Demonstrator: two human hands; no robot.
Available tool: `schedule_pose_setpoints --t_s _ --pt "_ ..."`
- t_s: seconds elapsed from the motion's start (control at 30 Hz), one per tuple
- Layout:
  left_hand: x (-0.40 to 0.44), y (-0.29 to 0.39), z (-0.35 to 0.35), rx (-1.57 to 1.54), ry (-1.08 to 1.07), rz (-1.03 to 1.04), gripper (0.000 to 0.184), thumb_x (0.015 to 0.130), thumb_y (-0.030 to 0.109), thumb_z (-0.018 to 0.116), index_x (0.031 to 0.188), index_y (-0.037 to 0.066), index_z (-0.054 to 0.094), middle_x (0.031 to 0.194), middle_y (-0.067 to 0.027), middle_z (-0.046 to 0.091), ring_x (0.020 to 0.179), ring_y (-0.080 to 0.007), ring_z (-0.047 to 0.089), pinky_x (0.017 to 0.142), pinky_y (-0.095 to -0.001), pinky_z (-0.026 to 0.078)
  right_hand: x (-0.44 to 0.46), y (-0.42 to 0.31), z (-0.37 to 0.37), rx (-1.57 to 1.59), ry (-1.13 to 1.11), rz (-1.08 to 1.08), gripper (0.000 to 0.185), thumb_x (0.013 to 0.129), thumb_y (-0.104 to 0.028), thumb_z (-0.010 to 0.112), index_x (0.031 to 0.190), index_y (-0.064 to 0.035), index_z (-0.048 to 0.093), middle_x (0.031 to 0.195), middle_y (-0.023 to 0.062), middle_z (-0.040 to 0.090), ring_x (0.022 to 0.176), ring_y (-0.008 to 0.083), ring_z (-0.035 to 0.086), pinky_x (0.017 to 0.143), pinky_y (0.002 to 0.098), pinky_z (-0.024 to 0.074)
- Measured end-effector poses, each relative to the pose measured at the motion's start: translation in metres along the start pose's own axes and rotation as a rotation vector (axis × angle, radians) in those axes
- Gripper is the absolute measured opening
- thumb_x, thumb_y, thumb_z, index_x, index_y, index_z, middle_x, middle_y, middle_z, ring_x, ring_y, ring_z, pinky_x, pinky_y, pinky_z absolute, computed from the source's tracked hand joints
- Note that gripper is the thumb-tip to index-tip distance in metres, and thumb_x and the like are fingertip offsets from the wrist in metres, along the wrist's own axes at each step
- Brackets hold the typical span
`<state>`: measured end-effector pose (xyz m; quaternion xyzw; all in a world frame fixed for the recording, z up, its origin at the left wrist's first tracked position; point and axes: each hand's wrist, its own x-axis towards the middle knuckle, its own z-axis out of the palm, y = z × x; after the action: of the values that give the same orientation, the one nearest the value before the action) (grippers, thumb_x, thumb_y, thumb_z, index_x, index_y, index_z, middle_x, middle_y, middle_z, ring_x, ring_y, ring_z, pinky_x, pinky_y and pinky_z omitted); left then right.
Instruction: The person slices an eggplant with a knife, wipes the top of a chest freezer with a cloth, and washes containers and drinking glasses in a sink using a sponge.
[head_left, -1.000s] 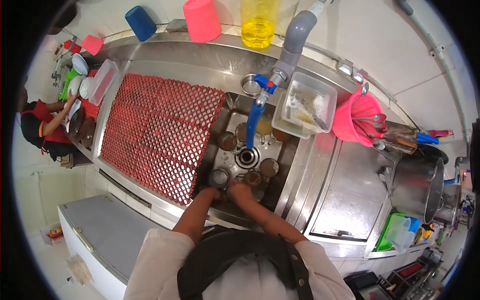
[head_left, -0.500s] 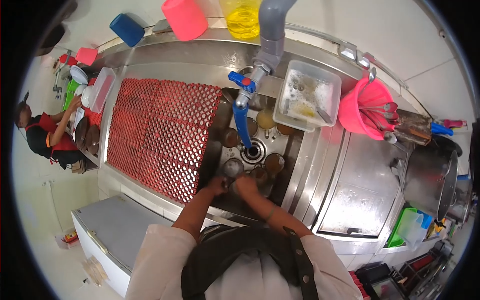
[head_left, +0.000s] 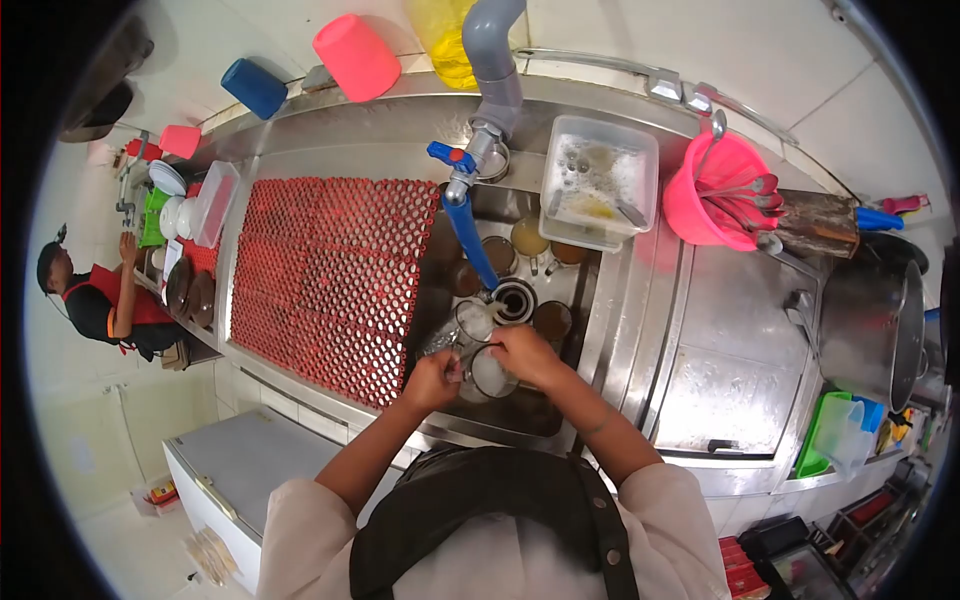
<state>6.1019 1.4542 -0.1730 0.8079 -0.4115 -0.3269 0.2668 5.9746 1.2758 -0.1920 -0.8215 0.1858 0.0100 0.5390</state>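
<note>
Over the near side of a steel sink (head_left: pixel 565 400), my left hand (head_left: pixel 436 380) is closed at a clear glass mug (head_left: pixel 474 320), which is tilted toward the drain (head_left: pixel 515 299). Exactly where the fingers meet that mug is hard to see. My right hand (head_left: pixel 527 355) is closed on the edge of a second glass mug (head_left: pixel 490 374), just nearer to me. Several more mugs stand in the sink, among them one with cloudy yellowish liquid (head_left: pixel 529 236) and a brownish one (head_left: pixel 552 321). A blue hose (head_left: pixel 470 240) hangs from the tap above the drain.
A red perforated mat (head_left: pixel 325 285) covers the left counter. Right of the tap sit a tub of soapy water (head_left: pixel 600 180) and a pink bucket of spoons (head_left: pixel 715 190). A large pot (head_left: pixel 870 320) stands far right. Another person (head_left: pixel 95 295) works at the far left.
Both hands have moved up toward the drain with the mugs, and the left one's mug is now tilted. The camera view has shifted slightly. The other person's arm has moved.
</note>
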Motion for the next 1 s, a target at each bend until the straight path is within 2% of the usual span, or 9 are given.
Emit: schedule_pose_setpoints --t_s 0.13,0.23,0.43,0.53,0.7,0.83,0.87,0.93,1.0 --pt "0.018 0.071 -0.027 0.311 -0.053 0.074 0.009 0.072 0.010 0.059 0.077 0.001 0.059 0.072 -0.0214 0.060 0.070 -0.0368 0.062 0.063 -0.0419 0.050 -0.019 -0.001 -0.034 0.154 0.017 -0.030 0.023 0.081 -0.015 0.064 0.098 -0.0003 0.064 0.089 0.0161 0.067 0.080 0.0291 0.065 0.072 0.0365 0.0492" --pt "0.044 0.107 -0.030 0.628 -0.246 0.053 0.017 0.074 0.014 0.059 0.083 0.001 0.065 0.083 -0.0211 0.065 0.078 -0.0352 0.065 0.066 -0.0433 0.052 -0.046 -0.016 -0.059 0.479 0.129 0.205 0.023 0.083 -0.014 0.063 0.100 0.0015 0.062 0.086 0.0127 0.066 0.075 0.0198 0.064 0.069 0.0321 0.0498" --pt "0.093 0.090 -0.012 0.926 -0.528 -0.016 0.022 0.071 0.014 0.058 0.087 0.004 0.068 0.087 -0.0169 0.067 0.082 -0.0324 0.066 0.072 -0.0419 0.052 -0.103 -0.042 -0.098 0.482 0.193 0.258 0.018 0.087 -0.012 0.060 0.103 -0.0023 0.061 0.080 0.0019 0.059 0.067 0.0099 0.057 0.054 0.0255 0.0474" --pt "0.110 0.075 -0.017 1.032 -0.690 0.064 0.023 0.070 0.015 0.059 0.087 0.004 0.070 0.090 -0.0175 0.067 0.085 -0.0324 0.065 0.074 -0.0417 0.052 -0.118 -0.051 -0.110 0.370 0.191 0.222 0.019 0.086 -0.011 0.060 0.103 -0.0022 0.061 0.082 0.0029 0.060 0.067 0.0105 0.058 0.057 0.0248 0.0463" --pt "0.094 0.070 -0.034 0.982 -0.522 0.041 0.022 0.069 0.015 0.059 0.084 0.002 0.071 0.090 -0.0190 0.067 0.086 -0.0320 0.065 0.076 -0.0422 0.052 -0.108 -0.118 -0.163 0.136 0.426 0.044 0.016 0.086 -0.010 0.061 0.098 -0.0008 0.063 0.084 0.0053 0.063 0.074 0.0126 0.059 0.063 0.0272 0.0465" --pt "0.043 0.114 -0.085 0.776 -0.460 0.025 0.023 0.066 0.014 0.061 0.084 0.001 0.069 0.088 -0.0197 0.066 0.086 -0.0323 0.065 0.076 -0.0410 0.052 -0.019 -0.108 -0.213 -0.230 0.636 -0.195 0.018 0.081 -0.007 0.060 0.096 -0.0001 0.063 0.092 0.0154 0.065 0.085 0.0296 0.062 0.074 0.0358 0.0485" --pt "0.027 0.121 -0.097 0.698 -0.371 0.079 0.020 0.066 0.011 0.061 0.081 0.000 0.067 0.086 -0.0195 0.066 0.081 -0.0327 0.065 0.073 -0.0403 0.052 0.013 -0.094 -0.224 -0.343 0.627 -0.195 0.018 0.079 -0.006 0.059 0.095 0.0001 0.063 0.096 0.0197 0.064 0.089 0.0366 0.061 0.076 0.0407 0.0490" --pt "0.000 0.103 -0.105 0.427 -0.161 0.175 0.010 0.068 0.007 0.061 0.075 0.000 0.063 0.078 -0.0195 0.064 0.072 -0.0340 0.064 0.067 -0.0402 0.051 0.080 -0.047 -0.238 -0.641 0.139 0.101 0.036 0.072 -0.016 0.067 0.105 -0.0009 0.064 0.102 0.0166 0.065 0.094 0.0319 0.062 0.082 0.0397 0.0479" --pt "-0.022 0.083 -0.102 0.100 0.029 0.191 0.006 0.071 0.005 0.062 0.072 0.001 0.058 0.072 -0.0183 0.063 0.065 -0.0320 0.063 0.060 -0.0384 0.050 0.113 -0.060 -0.232 -0.856 -0.231 0.299 0.030 0.073 -0.012 0.062 0.101 -0.0028 0.066 0.104 0.0199 0.064 0.098 0.0342 0.061 0.082 0.0405 0.0485"
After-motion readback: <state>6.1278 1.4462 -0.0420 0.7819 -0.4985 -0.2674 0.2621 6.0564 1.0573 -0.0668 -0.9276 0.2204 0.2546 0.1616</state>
